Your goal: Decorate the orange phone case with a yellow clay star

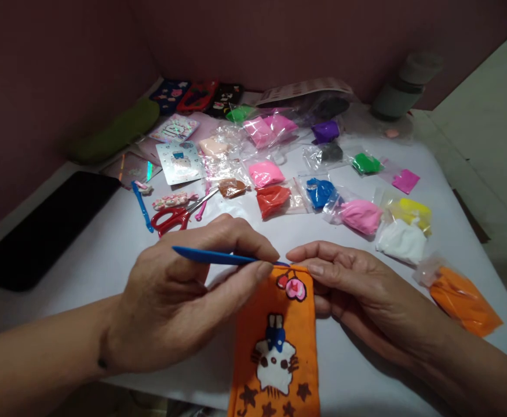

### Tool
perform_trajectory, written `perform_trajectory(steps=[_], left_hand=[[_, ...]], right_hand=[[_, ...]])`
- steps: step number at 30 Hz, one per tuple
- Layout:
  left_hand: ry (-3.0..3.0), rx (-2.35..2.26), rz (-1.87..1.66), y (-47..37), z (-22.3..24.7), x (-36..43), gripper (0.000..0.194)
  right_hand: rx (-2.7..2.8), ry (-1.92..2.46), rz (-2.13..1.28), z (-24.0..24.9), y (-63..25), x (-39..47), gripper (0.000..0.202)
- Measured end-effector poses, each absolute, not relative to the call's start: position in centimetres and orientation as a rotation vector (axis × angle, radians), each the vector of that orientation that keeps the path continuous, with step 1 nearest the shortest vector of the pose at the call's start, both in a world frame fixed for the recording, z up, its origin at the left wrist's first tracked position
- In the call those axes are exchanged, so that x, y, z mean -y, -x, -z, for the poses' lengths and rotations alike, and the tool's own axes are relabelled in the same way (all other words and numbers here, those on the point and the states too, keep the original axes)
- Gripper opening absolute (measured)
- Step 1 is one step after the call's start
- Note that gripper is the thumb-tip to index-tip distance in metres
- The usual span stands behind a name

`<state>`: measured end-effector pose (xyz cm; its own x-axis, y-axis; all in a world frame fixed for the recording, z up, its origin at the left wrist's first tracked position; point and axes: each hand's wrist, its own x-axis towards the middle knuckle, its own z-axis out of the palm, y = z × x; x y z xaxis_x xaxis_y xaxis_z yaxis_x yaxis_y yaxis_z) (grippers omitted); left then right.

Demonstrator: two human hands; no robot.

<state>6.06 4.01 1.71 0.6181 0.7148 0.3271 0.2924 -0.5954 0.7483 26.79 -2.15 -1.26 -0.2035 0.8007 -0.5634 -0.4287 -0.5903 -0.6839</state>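
My left hand (192, 289) pinches a blue pointed tool (214, 256) between thumb and fingers, its tip at the far edge of an orange panel (296, 353). The panel carries a white cat figure with a blue outfit, dark stars, and a pink and red cherry shape; the cat appears upside down from here. My right hand (357, 289) grips the panel's upper right corner, thumb on top and fingers behind. Part of the panel's left side is hidden by my left hand.
Bags of coloured clay, including orange (466, 298), white (403, 238) and red (272, 200), spread across the white table. Red-handled scissors (170, 220), a blue tool (142, 205) and a black phone (47, 229) lie left. A bottle (398, 95) stands at the back right.
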Motion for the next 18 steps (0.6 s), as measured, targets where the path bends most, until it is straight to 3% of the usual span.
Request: perform_trajectory(steps=[18], left_hand=[[-2.084,-0.688,-0.858,-5.95,-1.23,-4.41,0.017]], right_hand=[[0.510,1.187,-1.883,1.24,-26.83,2.21,0.023]])
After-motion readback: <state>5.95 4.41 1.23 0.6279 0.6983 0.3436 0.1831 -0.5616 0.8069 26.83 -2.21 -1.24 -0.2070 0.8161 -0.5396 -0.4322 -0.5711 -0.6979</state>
